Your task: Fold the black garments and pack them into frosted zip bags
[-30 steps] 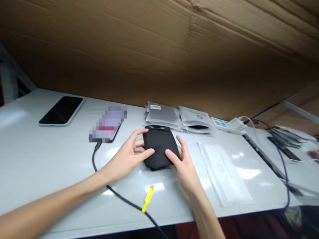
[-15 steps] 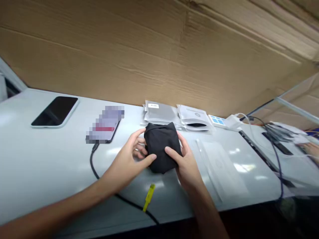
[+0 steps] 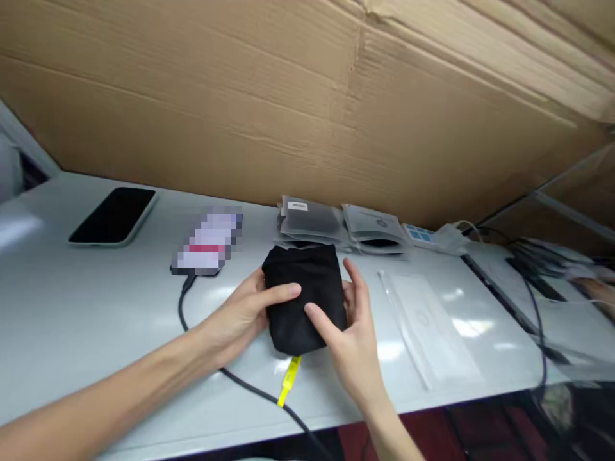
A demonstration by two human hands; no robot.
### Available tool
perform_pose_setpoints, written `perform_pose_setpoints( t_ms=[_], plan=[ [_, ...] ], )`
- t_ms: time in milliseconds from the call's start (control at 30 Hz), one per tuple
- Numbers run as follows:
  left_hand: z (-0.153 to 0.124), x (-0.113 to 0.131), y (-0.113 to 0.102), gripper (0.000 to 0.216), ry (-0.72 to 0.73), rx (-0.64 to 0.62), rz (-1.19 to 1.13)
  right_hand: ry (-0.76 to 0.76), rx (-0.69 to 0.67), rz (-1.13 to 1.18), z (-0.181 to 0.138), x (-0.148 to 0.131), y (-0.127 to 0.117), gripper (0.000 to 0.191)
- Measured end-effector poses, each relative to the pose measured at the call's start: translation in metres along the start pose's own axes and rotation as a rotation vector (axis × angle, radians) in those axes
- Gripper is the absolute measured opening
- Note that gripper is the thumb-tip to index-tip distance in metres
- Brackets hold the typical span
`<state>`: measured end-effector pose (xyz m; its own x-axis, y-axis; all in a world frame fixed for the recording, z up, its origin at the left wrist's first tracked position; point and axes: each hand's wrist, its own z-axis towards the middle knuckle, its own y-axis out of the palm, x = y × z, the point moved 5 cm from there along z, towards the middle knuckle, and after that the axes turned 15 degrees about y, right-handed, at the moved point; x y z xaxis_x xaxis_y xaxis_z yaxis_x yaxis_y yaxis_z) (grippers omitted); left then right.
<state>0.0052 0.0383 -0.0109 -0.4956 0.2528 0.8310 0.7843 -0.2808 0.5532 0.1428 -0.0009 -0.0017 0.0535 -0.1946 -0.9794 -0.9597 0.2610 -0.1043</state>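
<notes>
A folded piece of black cloth (image 3: 302, 288), roughly square, is held above the white table between my two hands. My left hand (image 3: 254, 304) grips its left edge, thumb on top and the other fingers hidden beneath. From the right side, my right hand (image 3: 348, 326) holds the cloth too, its thumb pressed on the upper face and its index finger raised off the edge. Just right of my hands, a clear plastic zip bag (image 3: 427, 326) lies flat. Behind the cloth sit a stack of filled frosted bags (image 3: 312, 218) and a second stack of frosted bags (image 3: 377, 227).
A dark-screened phone (image 3: 115, 216) lies at the left. Another phone (image 3: 209, 246), its screen pixelated, is plugged into a black cable (image 3: 245, 382) with a yellow tag (image 3: 289, 382). A cardboard wall (image 3: 216, 115) closes off the back. Cables and another person's hand (image 3: 598, 291) are at far right.
The cloth has come lower and nearer to me, and is now squarer. My left fingers have slid under it. My right index finger has lifted away from its edge.
</notes>
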Motion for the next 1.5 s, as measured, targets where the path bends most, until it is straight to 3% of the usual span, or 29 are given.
perform_pose_setpoints(
  t_ms=[100,200,267,333,367,467,600,733,833,933,1000,1167,1333,1500],
  plan=[
    [-0.002,0.000,0.000,0.051,-0.086,-0.037,0.019,-0.029,-0.042,-0.111,-0.004,0.004,-0.003,0.080],
    [-0.006,0.004,0.001,0.044,-0.142,-0.069,0.031,-0.103,-0.095,-0.368,0.001,-0.001,-0.027,0.051],
    [-0.006,0.006,0.000,0.039,-0.141,-0.042,0.022,-0.129,0.001,-0.533,0.012,-0.003,-0.061,0.032],
    [-0.005,0.008,-0.003,0.036,-0.121,-0.008,0.022,-0.151,0.249,-0.674,0.027,-0.004,-0.104,0.034],
    [-0.004,0.008,-0.005,0.036,-0.110,0.003,0.031,-0.146,0.293,-0.757,0.034,-0.001,-0.121,0.038],
    [-0.002,0.007,-0.009,0.037,-0.093,0.006,0.075,-0.120,0.350,-0.858,0.052,0.012,-0.158,0.046],
    [-0.005,0.007,-0.005,0.032,-0.114,-0.112,0.103,-0.072,0.386,-0.885,0.059,0.022,-0.177,0.034],
    [-0.010,0.011,0.008,0.039,-0.027,-0.294,0.251,-0.038,0.331,-0.813,0.046,0.021,-0.156,0.028],
    [-0.013,0.007,0.018,0.045,0.066,-0.425,0.408,-0.015,0.180,-0.658,0.024,0.018,-0.112,0.023],
    [-0.016,-0.004,0.021,0.029,0.040,-0.506,0.445,0.003,-0.020,-0.519,0.002,0.011,-0.067,0.014],
    [-0.017,-0.006,0.020,0.025,0.045,-0.507,0.438,-0.024,-0.041,-0.477,-0.008,0.000,-0.051,0.008],
    [-0.016,0.003,0.017,0.025,0.109,-0.492,0.423,-0.151,0.076,-0.546,-0.009,-0.023,-0.052,0.010],
    [-0.012,0.005,0.010,0.035,0.187,-0.427,0.594,-0.313,0.148,-0.660,-0.012,-0.024,-0.047,0.015],
    [-0.010,-0.006,0.005,0.026,0.002,-0.491,0.557,-0.423,0.021,-0.717,-0.018,-0.025,-0.022,0.015]
  ],
)
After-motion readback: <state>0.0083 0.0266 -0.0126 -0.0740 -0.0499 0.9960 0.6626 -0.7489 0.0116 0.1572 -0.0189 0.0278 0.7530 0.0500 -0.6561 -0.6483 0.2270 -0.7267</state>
